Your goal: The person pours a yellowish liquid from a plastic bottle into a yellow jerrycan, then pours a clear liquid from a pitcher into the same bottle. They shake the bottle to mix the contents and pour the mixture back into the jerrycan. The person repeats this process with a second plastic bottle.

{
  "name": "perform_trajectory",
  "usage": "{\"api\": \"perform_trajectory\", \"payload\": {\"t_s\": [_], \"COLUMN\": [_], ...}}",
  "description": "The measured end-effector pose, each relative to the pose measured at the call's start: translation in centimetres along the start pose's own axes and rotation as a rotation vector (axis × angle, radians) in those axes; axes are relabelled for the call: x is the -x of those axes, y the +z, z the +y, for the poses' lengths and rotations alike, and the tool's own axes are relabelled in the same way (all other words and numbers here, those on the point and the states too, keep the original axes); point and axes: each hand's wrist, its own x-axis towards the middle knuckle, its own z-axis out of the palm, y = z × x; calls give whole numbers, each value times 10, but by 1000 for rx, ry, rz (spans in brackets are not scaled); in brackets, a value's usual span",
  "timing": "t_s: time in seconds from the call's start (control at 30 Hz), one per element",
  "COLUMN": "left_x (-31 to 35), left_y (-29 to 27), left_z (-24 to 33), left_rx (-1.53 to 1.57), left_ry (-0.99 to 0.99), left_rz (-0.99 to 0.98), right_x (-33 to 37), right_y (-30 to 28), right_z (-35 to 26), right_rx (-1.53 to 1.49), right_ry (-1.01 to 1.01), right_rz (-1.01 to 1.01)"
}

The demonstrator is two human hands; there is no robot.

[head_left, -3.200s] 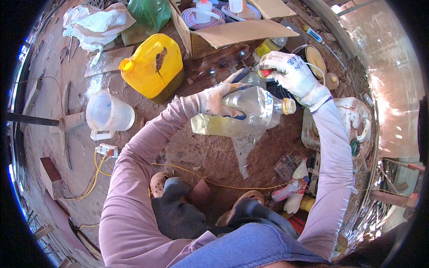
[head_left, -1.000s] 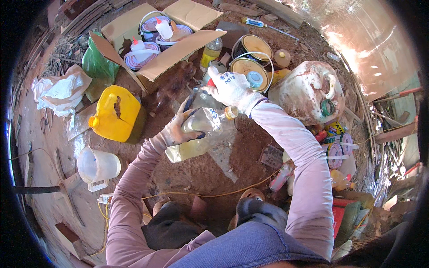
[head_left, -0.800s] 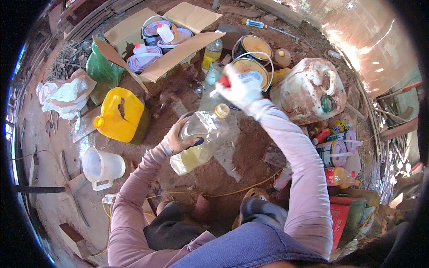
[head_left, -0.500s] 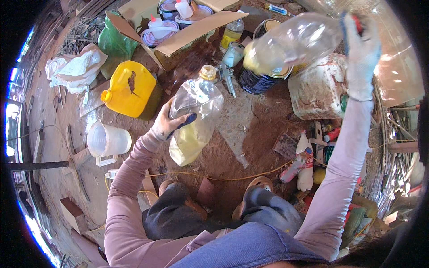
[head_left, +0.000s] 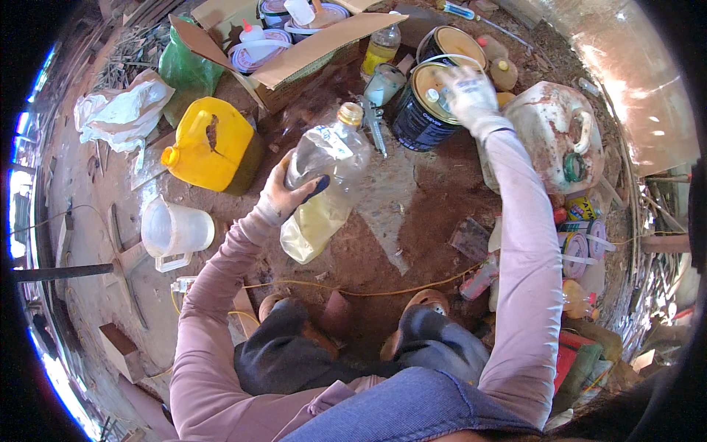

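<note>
the left hand is wrapped around the middle of a clear plastic bottle, tilted with its capped neck pointing up and away, pale yellow liquid pooled in the lower end; it hangs above the dirt floor just in front of the knees. the right hand, in a white glove, reaches out over a dark paint can (whether it grips anything there i cannot tell). a yellow jug and a white measuring jug sit to the left.
</note>
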Motion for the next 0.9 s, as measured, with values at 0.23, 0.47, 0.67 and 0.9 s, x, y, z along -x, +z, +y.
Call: {"api": "perform_trajectory", "payload": {"t_s": [0.23, 0.47, 0.67, 0.9], "left_x": [5, 2, 3, 5], "left_y": [8, 3, 5, -5], "left_z": [17, 17, 20, 28], "left_rx": [-83, -99, -124, -134], "left_ry": [-9, 28, 59, 43], "left_rz": [-36, -132, -145, -241], "right_x": [-12, 29, 44, 55], "right_y": [46, -36, -67, -76], "right_z": [-8, -75, -80, -77], "right_rx": [-87, -1401, -1375, -1055], "right_ry": [-42, -429, -420, -609], "right_rz": [-72, 132, -87, 162]}}
